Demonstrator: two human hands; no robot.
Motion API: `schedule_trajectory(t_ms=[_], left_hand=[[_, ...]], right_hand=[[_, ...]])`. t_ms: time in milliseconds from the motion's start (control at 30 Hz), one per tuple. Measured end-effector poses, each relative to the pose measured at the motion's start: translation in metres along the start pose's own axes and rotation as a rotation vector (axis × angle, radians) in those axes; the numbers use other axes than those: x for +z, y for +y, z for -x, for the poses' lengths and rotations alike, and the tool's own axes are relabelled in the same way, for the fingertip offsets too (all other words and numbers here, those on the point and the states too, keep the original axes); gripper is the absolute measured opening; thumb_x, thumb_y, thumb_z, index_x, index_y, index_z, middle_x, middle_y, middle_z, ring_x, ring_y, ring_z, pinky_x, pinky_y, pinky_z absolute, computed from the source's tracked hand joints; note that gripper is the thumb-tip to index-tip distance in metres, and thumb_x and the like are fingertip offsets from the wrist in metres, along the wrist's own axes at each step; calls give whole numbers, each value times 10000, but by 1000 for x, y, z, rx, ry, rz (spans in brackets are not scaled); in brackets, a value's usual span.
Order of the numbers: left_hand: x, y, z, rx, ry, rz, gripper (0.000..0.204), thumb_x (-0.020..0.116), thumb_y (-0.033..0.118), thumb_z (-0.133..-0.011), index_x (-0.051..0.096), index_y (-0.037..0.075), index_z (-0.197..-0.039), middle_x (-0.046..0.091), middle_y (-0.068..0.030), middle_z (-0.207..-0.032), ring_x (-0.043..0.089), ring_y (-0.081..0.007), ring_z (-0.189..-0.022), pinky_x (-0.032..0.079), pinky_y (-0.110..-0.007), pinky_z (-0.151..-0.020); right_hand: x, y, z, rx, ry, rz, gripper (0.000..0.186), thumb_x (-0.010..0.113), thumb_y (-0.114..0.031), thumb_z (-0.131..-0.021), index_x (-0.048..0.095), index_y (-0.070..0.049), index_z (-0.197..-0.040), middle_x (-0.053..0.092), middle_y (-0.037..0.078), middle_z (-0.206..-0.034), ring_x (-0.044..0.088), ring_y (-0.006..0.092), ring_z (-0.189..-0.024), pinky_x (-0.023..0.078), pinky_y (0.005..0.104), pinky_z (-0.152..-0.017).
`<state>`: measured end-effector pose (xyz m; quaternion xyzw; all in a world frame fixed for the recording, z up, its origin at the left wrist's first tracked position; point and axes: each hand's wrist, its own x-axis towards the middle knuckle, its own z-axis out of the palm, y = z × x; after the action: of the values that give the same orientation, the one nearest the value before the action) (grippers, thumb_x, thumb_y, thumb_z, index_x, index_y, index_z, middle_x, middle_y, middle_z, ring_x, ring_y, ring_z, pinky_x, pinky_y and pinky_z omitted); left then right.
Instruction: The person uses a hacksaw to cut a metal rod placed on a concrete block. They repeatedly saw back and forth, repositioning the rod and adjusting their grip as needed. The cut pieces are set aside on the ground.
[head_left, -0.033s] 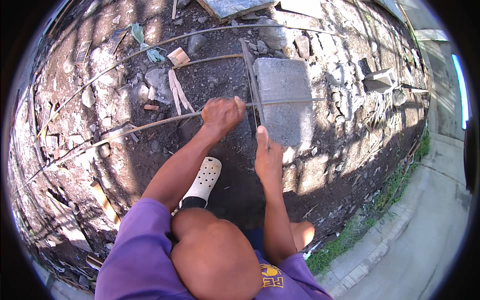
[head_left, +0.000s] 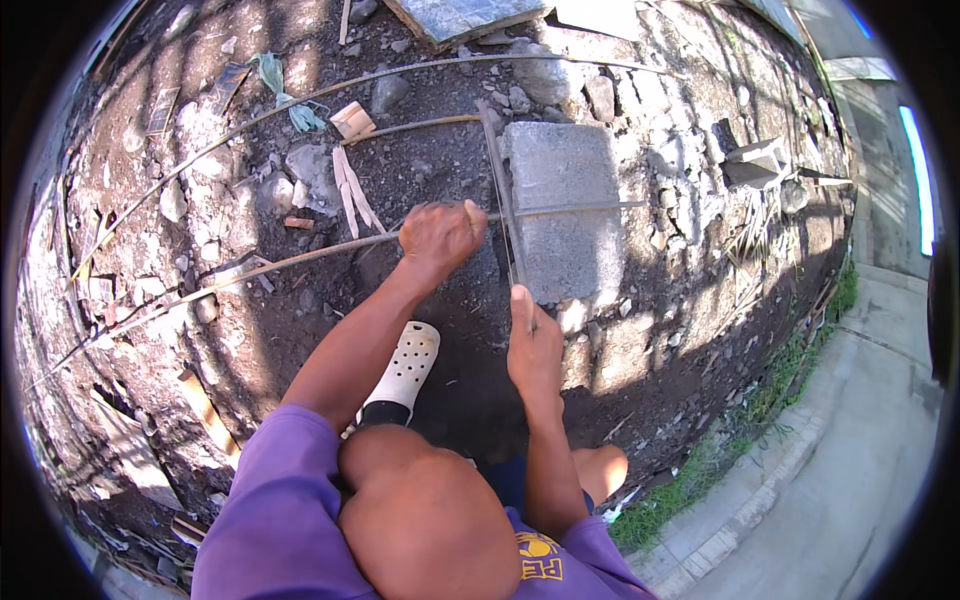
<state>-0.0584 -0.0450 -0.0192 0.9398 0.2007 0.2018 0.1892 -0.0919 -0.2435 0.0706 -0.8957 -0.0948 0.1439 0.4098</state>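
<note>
Grey concrete block (head_left: 565,255) carries one end of a long thin rod (head_left: 585,207). From here, the left hand (head_left: 438,240) has its fingers curled tight around that rod; the right hand (head_left: 535,345) closes around a narrow saw (head_left: 503,185) crossing it.

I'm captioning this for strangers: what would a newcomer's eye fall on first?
The gray block right of centre, crossed by a long rod held in the left grip. A slim saw-like tool in the right grip crosses that rod. Below the left grip is a white clog.
</note>
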Motion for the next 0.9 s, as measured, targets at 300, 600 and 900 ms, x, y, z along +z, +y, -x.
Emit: schedule_trajectory(t_ms=[300, 600, 900], left_hand=[[8, 4, 4, -75, 93, 53, 424, 587, 250, -958, 660, 83, -575, 629, -174, -545, 643, -345, -492, 537, -478, -562], [7, -3, 1, 7, 98, 13, 405, 577, 242, -948, 674, 111, -577, 666, -122, -565, 669, -297, -525, 526, -451, -576], [8, 6, 7, -72, 106, 26, 444, 581, 251, -947, 654, 106, -534, 678, -128, -583, 677, -297, -533, 538, -445, -589]], right_hand=[[-29, -41, 23, 397, -162, 89, 608, 517, -475, -1105, 650, 88, -916, 505, 207, -656, 408, 248, -658, 441, 463, -667], [-12, 25, 38, 175, -98, 15, 569, 514, -455, -1109, 659, 78, -970, 557, 192, -681, 532, 218, -672, 461, 467, -665], [-8, -27, -10, 273, -138, 9, 646, 477, -464, -1118, 603, 95, -822, 522, 208, -635, 410, 233, -624, 414, 475, -632]])
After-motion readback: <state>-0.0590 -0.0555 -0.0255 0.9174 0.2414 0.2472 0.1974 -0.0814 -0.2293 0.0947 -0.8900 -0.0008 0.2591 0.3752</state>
